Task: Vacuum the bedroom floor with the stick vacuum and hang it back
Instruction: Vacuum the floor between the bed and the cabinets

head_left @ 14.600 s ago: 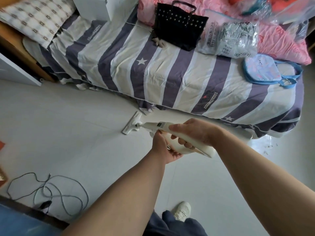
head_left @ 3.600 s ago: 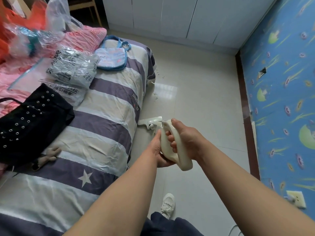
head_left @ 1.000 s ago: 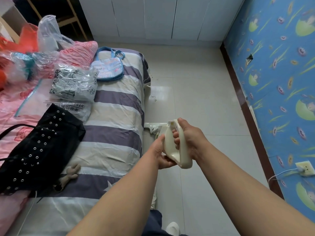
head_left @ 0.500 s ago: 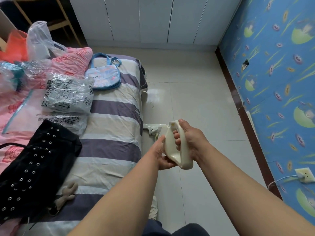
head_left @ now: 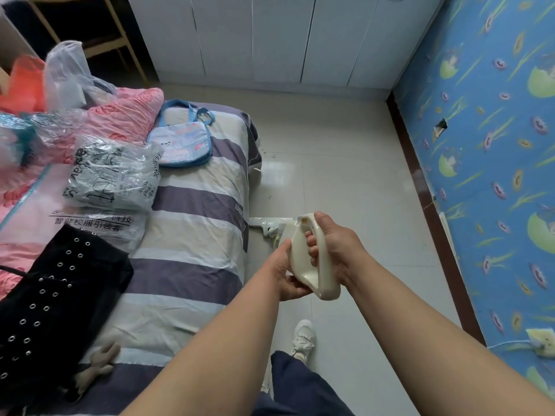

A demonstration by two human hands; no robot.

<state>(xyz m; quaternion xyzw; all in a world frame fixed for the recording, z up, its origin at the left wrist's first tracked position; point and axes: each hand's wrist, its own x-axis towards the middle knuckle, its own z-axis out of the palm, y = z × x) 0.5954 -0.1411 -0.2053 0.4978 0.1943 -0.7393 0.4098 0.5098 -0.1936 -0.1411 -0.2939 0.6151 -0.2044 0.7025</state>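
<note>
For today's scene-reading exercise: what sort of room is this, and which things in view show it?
Most likely a bedroom: a bed with a striped cover fills the left side, white cupboard doors line the far wall, and blue cartoon wallpaper covers the right wall.

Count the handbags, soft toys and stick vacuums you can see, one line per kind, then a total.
Handbags: 2, the black studded bag and the blue bag
Soft toys: 1, the soft toy
Stick vacuums: 1, the stick vacuum
Total: 4
</note>
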